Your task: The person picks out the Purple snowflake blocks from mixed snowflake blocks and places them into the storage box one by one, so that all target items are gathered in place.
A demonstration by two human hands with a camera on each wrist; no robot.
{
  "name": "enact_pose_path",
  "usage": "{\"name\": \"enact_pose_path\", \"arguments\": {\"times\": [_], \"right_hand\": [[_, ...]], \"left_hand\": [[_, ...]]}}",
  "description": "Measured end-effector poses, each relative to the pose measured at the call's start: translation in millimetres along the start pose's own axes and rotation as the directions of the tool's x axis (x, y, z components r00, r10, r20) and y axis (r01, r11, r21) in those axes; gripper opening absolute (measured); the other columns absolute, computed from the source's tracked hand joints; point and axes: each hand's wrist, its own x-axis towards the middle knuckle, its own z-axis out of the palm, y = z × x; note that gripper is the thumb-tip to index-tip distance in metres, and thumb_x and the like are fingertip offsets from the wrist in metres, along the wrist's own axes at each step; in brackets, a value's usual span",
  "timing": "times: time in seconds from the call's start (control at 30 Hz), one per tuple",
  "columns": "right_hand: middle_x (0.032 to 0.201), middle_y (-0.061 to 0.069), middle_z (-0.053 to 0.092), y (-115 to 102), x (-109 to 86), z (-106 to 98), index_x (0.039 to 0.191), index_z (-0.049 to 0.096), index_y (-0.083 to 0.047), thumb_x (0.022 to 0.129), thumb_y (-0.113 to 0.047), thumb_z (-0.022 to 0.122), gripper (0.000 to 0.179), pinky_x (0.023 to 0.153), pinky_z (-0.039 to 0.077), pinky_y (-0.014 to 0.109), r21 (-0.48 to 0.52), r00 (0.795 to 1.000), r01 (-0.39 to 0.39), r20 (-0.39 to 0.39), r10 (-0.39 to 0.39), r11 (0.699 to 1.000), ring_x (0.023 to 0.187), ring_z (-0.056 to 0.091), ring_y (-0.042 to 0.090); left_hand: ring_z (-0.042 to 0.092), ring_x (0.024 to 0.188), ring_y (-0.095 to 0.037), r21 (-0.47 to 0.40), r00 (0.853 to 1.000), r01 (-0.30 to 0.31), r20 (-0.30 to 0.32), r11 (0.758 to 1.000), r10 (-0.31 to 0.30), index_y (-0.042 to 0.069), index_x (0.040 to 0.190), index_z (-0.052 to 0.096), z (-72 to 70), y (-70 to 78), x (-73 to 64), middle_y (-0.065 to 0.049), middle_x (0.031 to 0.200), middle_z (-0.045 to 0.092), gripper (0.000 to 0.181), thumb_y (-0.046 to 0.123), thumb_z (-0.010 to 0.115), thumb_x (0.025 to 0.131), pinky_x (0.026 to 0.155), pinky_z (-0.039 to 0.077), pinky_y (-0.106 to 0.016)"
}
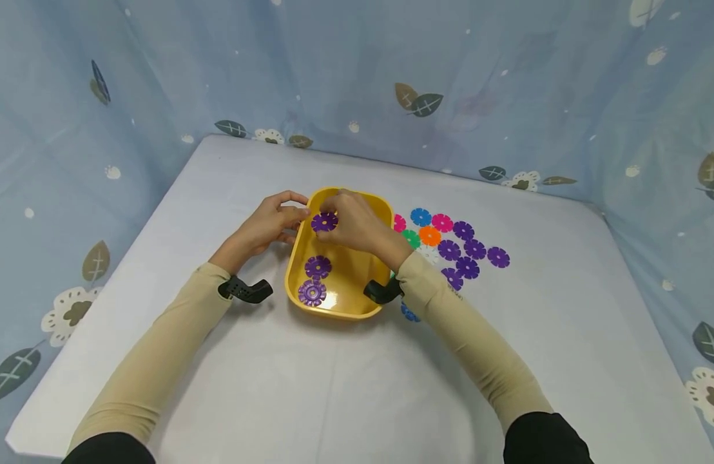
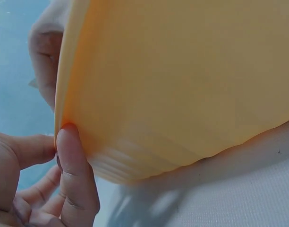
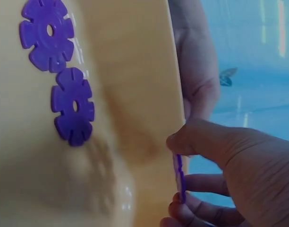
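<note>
My left hand [image 1: 271, 222] pinches the left rim of a yellow plastic tray [image 1: 345, 312]; in the left wrist view its thumb [image 2: 74, 156] presses on the tray's outer wall. Over the tray's far left part, my right hand [image 1: 359, 222] holds a purple notched snowflake disc [image 1: 325, 222] by its edge, between thumb and fingers. The right wrist view shows this disc [image 3: 179, 177] nearly edge-on. Two more purple discs lie inside the tray along its left side, one disc [image 1: 318, 267] touching the other disc [image 1: 312, 293].
Right of the tray, several loose snowflake discs lie on the white table [image 1: 542, 335]: purple [image 1: 475, 249], orange [image 1: 430, 236], blue [image 1: 421, 216], pink [image 1: 442, 223], green and white. My right forearm partly covers them. A blue patterned curtain [image 1: 357, 77] stands behind the table.
</note>
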Motion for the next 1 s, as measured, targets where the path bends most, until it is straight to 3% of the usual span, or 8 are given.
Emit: {"name": "enact_pose_path", "arguments": {"times": [0.4,0.6,1.0], "right_hand": [[0.097,0.005,0.07,1,11.3,13,0.112,0.072,0.0,0.083,-0.025,0.084,0.04,0.075,0.05,0.023,-0.027,0.989,-0.027,0.147,0.031,0.999,0.084,0.059,0.015],[0.092,0.006,0.071,2,15.2,18,0.11,0.073,0.0,0.083,-0.026,0.084,0.038,0.07,0.051,0.023,-0.029,0.983,-0.03,0.181,0.035,0.999,0.077,0.06,0.014],[0.092,0.004,0.069,4,19.6,26,0.108,0.073,-0.004,0.085,-0.026,0.082,0.034,0.069,0.052,0.022,-0.054,0.963,-0.112,0.242,0.122,0.992,0.077,0.06,0.016]], "left_hand": [[0.066,0.085,-0.023,-0.012,1.0,-0.009,-0.005,1.0,0.009,0.01,0.133,0.051,-0.7,0.3,-0.8,-0.017,0.114,0.067,0.038,0.026,0.063,0.101,0.055,0.056,-0.026],[0.066,0.084,-0.022,-0.022,1.0,-0.022,0.012,1.0,0.022,0.01,0.134,0.05,-1.3,0.7,0.6,-0.017,0.114,0.067,0.038,0.027,0.062,0.101,0.054,0.055,-0.025],[0.065,0.083,-0.022,-0.044,1.0,-0.012,0.009,0.999,0.013,0.011,0.132,0.05,-3.2,-1.6,2.5,-0.017,0.115,0.067,0.036,0.025,0.063,0.101,0.053,0.054,-0.024]]}}
